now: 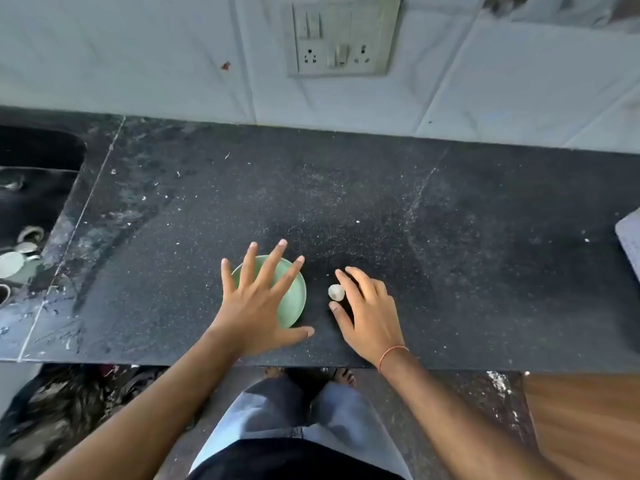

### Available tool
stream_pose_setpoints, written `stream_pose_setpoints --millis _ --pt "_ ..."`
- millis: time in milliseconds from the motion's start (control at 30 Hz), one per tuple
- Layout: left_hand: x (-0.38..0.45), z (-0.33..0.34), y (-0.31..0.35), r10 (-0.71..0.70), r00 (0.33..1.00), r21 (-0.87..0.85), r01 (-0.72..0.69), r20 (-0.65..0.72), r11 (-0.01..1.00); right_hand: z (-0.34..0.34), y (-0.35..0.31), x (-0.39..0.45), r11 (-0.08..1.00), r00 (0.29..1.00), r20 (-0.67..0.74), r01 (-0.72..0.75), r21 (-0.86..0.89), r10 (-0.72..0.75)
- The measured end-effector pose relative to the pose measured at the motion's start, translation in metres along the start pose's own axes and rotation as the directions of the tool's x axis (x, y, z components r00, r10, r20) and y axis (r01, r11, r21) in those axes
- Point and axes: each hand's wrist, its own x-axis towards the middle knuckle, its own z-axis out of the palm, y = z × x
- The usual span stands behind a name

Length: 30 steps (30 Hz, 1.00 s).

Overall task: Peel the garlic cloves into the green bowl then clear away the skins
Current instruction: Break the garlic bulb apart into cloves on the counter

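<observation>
A small green bowl (294,299) sits on the black speckled counter near its front edge. My left hand (258,299) is spread flat over the bowl with straight fingers, hiding most of it and whatever is inside. Just right of the bowl lies a pale whole garlic bulb (336,292) on the counter. My right hand (367,306) hovers beside it, forefinger and thumb either side of the bulb with a gap to it; the fingers are loosely bent and hold nothing.
A dark sink (31,216) with several steel dishes lies at the left. The tiled wall with a switch and socket plate (341,36) stands behind the counter. A grey cloth-like object (630,240) pokes in at the right edge. Small white flecks dot the counter (450,209).
</observation>
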Motion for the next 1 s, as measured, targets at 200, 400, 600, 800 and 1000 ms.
stream_pose_setpoints --millis 200,400,600,800,1000 --pt "0.014 0.003 -0.023 -0.066 0.998 -0.118 0.065 -0.006 0.991 0.032 0.003 0.016 0.981 0.996 0.044 0.062 0.182 -0.071" --pt "0.000 -0.006 -0.071 -0.050 0.999 -0.091 0.052 0.021 0.995 0.052 -0.018 0.046 0.836 0.998 0.032 -0.061 0.545 0.053" --pt "-0.025 -0.006 -0.089 -0.029 0.991 -0.113 0.014 -0.134 0.994 0.060 -0.010 0.095 0.572 0.996 0.009 -0.060 0.818 0.092" --pt "-0.009 0.035 0.027 0.192 0.779 -0.383 -0.488 -0.597 0.784 0.062 -0.003 0.100 0.285 0.985 0.004 -0.054 0.957 0.173" --pt "0.048 0.105 0.026 -0.015 0.745 -0.541 -0.471 -0.667 0.696 0.070 0.004 0.097 0.156 0.987 -0.080 0.058 0.986 0.139"
